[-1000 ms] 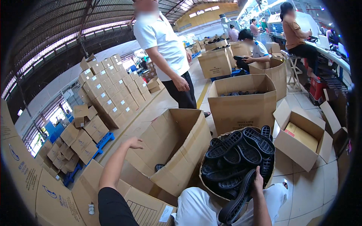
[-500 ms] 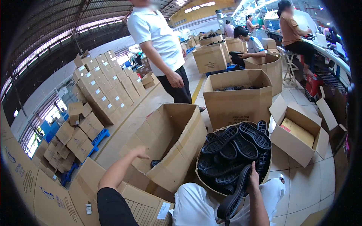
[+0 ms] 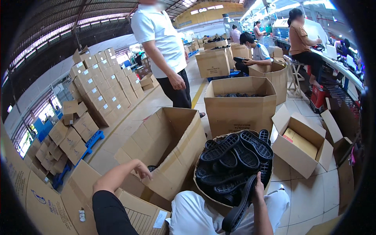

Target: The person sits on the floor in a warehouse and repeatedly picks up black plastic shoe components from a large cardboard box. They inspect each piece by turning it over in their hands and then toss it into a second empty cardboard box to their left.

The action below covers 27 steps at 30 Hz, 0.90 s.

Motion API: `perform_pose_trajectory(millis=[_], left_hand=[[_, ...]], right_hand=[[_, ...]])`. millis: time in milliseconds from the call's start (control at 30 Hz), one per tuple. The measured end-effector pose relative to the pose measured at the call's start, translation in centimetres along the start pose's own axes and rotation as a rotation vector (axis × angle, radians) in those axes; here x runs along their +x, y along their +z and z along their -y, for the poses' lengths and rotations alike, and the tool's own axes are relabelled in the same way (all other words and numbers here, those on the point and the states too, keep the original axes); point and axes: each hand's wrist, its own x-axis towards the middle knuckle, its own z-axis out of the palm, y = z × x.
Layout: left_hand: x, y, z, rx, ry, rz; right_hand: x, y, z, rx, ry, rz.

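My right hand (image 3: 258, 188) is closed round one black shoe sole (image 3: 239, 210), held tilted over my lap with its treaded side partly in sight. In front of it stands a round-edged carton (image 3: 197, 181) heaped with black soles (image 3: 246, 152). At the left, my left hand (image 3: 142, 169) hangs at the near rim of a tall open carton (image 3: 181, 150), its fingers loosely apart and nothing in them. A small part of a black sole (image 3: 151, 168) shows inside that carton beside my fingers; the rest of its contents is hidden.
A person in a white shirt (image 3: 156, 43) stands beyond the tall carton. Another large carton (image 3: 241, 111) with black soles is straight ahead. An open carton with a yellowish box (image 3: 299, 143) lies at right. Stacked cartons (image 3: 102, 84) rise at left; a closed carton (image 3: 137, 213) touches my left knee.
My left hand has turned from reaching forward to drooping, fingers pointing downward. The whole view has shifted a little. My right hand still holds the sole in much the same place.
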Motion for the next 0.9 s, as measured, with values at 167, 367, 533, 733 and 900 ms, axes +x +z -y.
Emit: perform_pose_trajectory(millis=[167,367,533,733,900], left_hand=[[2.0,0.9,-1.2,0.107,-0.004,-0.109],[0.6,1.2,-2.6,0.076,0.032,-0.052],[0.5,2.3,-3.3,0.077,0.025,0.211],[-0.8,3.1,-5.2,0.151,-0.036,0.407],[-2.3,2.5,-5.6,0.105,0.09,0.178]], right_hand=[[1.0,-0.3,-0.6,-0.017,-0.016,0.001],[-0.8,-0.1,0.8,-0.029,-0.056,0.019],[-1.5,0.1,1.3,-0.002,-0.057,-0.022],[-0.3,-0.7,0.5,-0.03,-0.075,0.003],[1.1,-0.8,-0.7,-0.065,-0.08,0.009]])
